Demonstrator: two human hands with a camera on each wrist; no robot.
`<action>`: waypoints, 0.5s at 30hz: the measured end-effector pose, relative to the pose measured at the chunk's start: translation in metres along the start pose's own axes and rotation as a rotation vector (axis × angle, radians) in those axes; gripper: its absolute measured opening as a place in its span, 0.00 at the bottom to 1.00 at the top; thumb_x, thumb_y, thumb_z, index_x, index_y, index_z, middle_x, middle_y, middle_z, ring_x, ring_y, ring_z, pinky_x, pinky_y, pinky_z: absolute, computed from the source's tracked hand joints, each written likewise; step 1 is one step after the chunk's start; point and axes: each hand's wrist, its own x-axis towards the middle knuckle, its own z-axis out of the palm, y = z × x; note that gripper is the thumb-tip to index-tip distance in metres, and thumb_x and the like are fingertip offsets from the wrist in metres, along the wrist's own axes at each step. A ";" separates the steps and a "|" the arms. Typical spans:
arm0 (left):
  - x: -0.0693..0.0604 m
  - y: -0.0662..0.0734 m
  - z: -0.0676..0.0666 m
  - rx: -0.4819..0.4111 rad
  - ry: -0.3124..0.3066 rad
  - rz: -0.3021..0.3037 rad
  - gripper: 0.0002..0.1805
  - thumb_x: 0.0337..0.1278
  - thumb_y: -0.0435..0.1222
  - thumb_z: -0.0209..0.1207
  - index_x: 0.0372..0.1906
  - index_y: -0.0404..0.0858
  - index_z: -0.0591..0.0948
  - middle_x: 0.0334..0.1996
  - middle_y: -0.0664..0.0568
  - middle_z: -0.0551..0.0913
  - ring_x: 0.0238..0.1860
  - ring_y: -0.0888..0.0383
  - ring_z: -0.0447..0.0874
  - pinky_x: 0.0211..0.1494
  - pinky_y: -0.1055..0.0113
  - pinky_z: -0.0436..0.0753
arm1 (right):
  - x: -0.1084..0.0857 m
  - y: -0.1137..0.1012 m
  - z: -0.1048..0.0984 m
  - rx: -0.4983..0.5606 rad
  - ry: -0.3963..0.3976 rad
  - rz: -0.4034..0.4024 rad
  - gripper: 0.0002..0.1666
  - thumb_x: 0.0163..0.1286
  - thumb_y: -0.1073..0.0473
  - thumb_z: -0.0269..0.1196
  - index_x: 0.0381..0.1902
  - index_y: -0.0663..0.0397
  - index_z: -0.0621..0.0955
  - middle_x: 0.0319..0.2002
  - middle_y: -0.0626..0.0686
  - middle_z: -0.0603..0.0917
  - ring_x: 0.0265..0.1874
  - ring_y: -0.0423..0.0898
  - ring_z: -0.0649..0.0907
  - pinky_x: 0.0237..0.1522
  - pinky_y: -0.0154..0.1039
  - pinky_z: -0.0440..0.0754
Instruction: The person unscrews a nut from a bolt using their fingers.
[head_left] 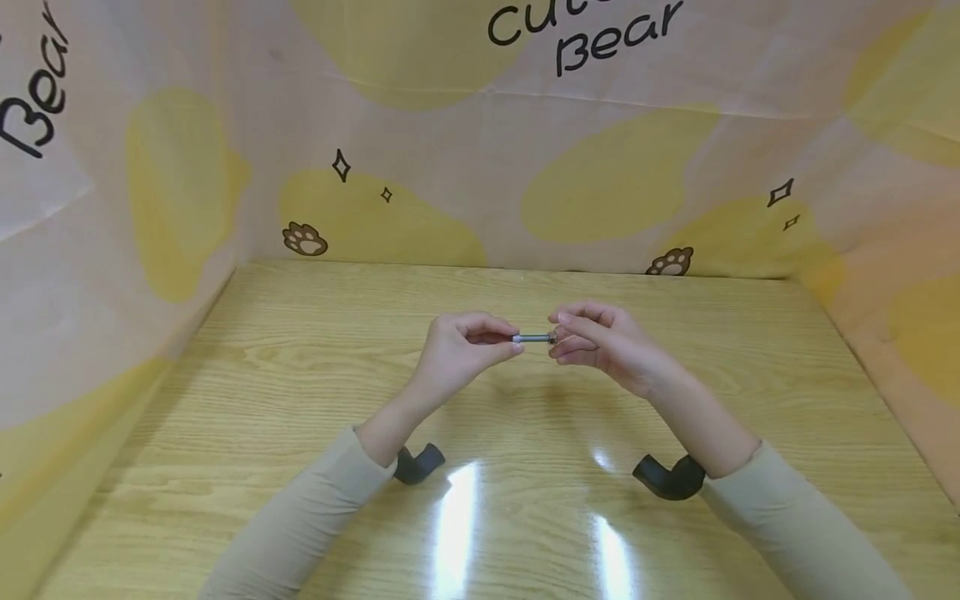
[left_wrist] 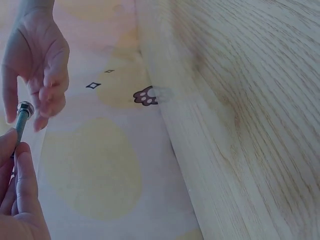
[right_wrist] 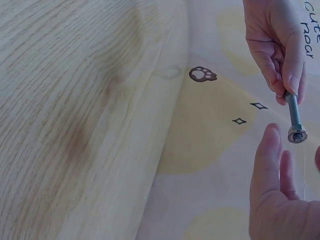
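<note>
The person's left hand pinches one end of a metal bolt between thumb and fingers, holding it level in the head view. The bolt is held above the bench, seen over its far half and about midway between its left and right edges. On the bolt's free end sits a nut with a shiny ring against it, the bolt's tip showing in its hole. The right hand is around that end, thumb and fingers apart; in the right wrist view a gap lies between them and the nut. A black curved piece shows beside the left wrist and a black bent piece beside the right. Along the bench's far edge hangs a cloth printed with yellow patches, paw prints and lettering; it also lines the left and right edges.
</note>
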 end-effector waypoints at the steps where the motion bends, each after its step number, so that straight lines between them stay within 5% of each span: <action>1: 0.000 0.000 0.000 0.001 0.000 0.002 0.09 0.46 0.28 0.68 0.36 0.30 0.84 0.34 0.46 0.85 0.33 0.55 0.85 0.39 0.64 0.84 | 0.000 0.000 0.001 -0.010 0.002 0.016 0.05 0.70 0.63 0.55 0.40 0.59 0.77 0.30 0.53 0.82 0.29 0.44 0.84 0.39 0.37 0.83; 5: 0.000 0.000 0.000 -0.003 -0.003 0.003 0.10 0.46 0.28 0.68 0.36 0.29 0.84 0.34 0.45 0.85 0.33 0.55 0.85 0.39 0.64 0.84 | 0.001 0.004 0.001 -0.054 -0.010 0.010 0.04 0.69 0.65 0.56 0.36 0.60 0.78 0.27 0.52 0.83 0.26 0.43 0.84 0.35 0.35 0.84; 10: 0.000 0.002 0.002 -0.007 -0.007 -0.020 0.10 0.46 0.28 0.68 0.36 0.29 0.84 0.34 0.46 0.85 0.33 0.55 0.85 0.40 0.64 0.84 | 0.000 0.005 -0.003 -0.103 -0.015 -0.053 0.08 0.64 0.73 0.57 0.38 0.57 0.78 0.33 0.51 0.82 0.34 0.43 0.83 0.43 0.37 0.82; 15: 0.000 0.002 0.000 0.010 -0.006 -0.020 0.08 0.47 0.28 0.68 0.35 0.31 0.84 0.34 0.46 0.85 0.33 0.55 0.85 0.39 0.64 0.84 | 0.002 0.002 0.001 -0.071 0.006 0.001 0.04 0.68 0.65 0.56 0.40 0.59 0.77 0.33 0.52 0.81 0.32 0.44 0.84 0.41 0.36 0.83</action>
